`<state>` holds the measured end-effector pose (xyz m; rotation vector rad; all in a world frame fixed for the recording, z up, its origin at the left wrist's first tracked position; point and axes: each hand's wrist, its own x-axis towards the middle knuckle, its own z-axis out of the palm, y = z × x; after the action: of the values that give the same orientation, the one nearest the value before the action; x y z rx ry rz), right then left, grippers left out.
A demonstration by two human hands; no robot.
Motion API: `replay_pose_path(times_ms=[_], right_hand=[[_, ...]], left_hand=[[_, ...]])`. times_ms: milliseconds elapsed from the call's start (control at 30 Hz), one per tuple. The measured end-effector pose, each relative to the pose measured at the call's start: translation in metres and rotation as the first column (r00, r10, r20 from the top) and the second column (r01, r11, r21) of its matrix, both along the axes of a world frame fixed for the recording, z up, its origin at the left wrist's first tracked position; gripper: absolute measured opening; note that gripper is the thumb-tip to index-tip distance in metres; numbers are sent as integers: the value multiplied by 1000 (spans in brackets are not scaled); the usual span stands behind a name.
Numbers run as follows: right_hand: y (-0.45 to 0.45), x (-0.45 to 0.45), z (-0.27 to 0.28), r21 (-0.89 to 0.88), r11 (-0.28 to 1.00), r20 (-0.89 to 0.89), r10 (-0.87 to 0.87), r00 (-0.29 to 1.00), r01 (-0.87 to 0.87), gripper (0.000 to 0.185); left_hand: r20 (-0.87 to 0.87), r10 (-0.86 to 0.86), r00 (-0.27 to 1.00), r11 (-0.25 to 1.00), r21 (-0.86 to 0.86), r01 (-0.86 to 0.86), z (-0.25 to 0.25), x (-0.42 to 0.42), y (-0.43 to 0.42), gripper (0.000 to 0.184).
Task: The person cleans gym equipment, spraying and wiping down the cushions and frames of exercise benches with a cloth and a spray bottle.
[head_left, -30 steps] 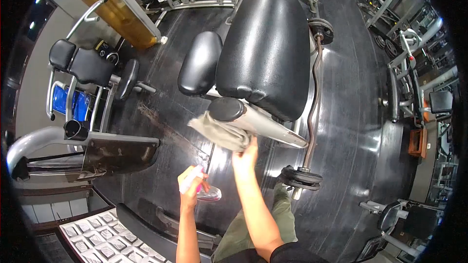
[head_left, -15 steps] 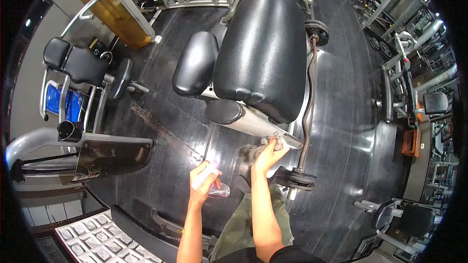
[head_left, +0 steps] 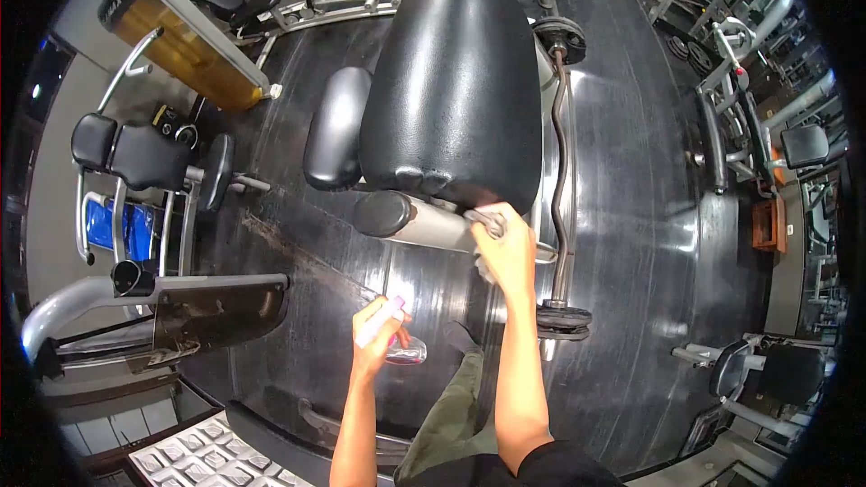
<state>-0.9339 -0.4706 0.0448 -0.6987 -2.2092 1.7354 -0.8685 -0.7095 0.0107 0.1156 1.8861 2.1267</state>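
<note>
My left hand [head_left: 366, 335] is closed around a spray bottle [head_left: 406, 352] with a pink and white head and a clear body, held low over the floor. In my right hand [head_left: 510, 257] is a bunched grey cloth [head_left: 485, 267]. That cloth is at the right part of the silver frame beam [head_left: 431, 225], just under the near edge of a large black padded bench [head_left: 451, 90]; my fingers partly hide where they meet. A round dark cap [head_left: 382, 215] closes the beam's left end. Left of the bench is a smaller black pad [head_left: 338, 131].
A bent curl bar [head_left: 563, 153] runs along the bench's right side, with weight plates [head_left: 565, 317] near my right forearm. Weight machines with a black seat [head_left: 149, 155] stand left, and more equipment [head_left: 729, 131] stands right. Dark rubber flooring [head_left: 631, 243] lies between.
My right hand has moved up and slightly right along the beam with the cloth, toward the bench's underside. The view has shifted a little. My left hand still holds the spray bottle.
</note>
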Motion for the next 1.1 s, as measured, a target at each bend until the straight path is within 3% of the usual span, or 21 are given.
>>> replay_pose_path(times_ms=[67,133,167,267,367,400,467,533,600,633,733,867,933,967,1000,1067,1100], right_hand=[[-8,-11,37,-165,959,95,249,964,-231,15],[-30,-23,44,-57,955,-168,279,945,-292,19],[-35,-25,51,214,945,-207,290,934,-246,21],[-30,-17,38,54,974,-287,226,931,-219,19],[-26,10,-13,-56,998,-270,-15,963,0,19],[-17,17,-41,45,995,-245,-74,967,88,19],[-2,28,-96,-97,965,-96,-255,962,245,19],[5,27,-93,77,948,-63,-306,950,310,20],[-7,21,-87,87,955,-190,-264,946,284,24],[-19,20,-59,-104,966,-175,-251,952,236,26],[-48,26,-33,67,989,-344,-102,934,133,22],[-66,41,-98,167,961,-381,-145,913,222,22],[-71,43,-147,-203,814,-135,-574,808,544,23],[-69,43,-166,-383,713,41,-622,782,587,23],[-70,39,-159,-384,714,41,-620,784,585,23],[-76,27,-121,-495,559,88,-729,679,665,24],[-84,23,-109,-517,554,104,-716,690,652,29]], left_hand=[[40,10,999,1000,-21,-9,2,1,5,24],[48,-7,999,999,-37,9,-2,2,7,24],[53,-18,998,998,-53,21,-5,2,8,25],[76,-29,997,996,-80,35,-8,4,12,25],[115,-12,993,998,-61,20,-2,4,21,23],[116,-12,993,998,-63,20,-2,4,22,23],[113,-18,993,997,-68,26,-3,4,23,23],[120,-16,993,997,-69,24,-1,3,26,23],[134,-16,991,997,-71,25,-2,4,26,22],[112,-15,994,998,-66,22,-5,5,26,22],[107,8,994,999,-47,-3,-5,6,28,19],[116,49,992,998,-38,-45,-1,9,27,18],[109,59,992,997,-46,-54,1,11,24,18],[104,66,992,997,-52,-61,1,11,23,18],[103,69,992,997,-53,-64,-1,12,21,18],[104,95,990,995,-24,-93,-4,16,14,17],[107,99,989,995,-28,-96,-6,18,10,17]])
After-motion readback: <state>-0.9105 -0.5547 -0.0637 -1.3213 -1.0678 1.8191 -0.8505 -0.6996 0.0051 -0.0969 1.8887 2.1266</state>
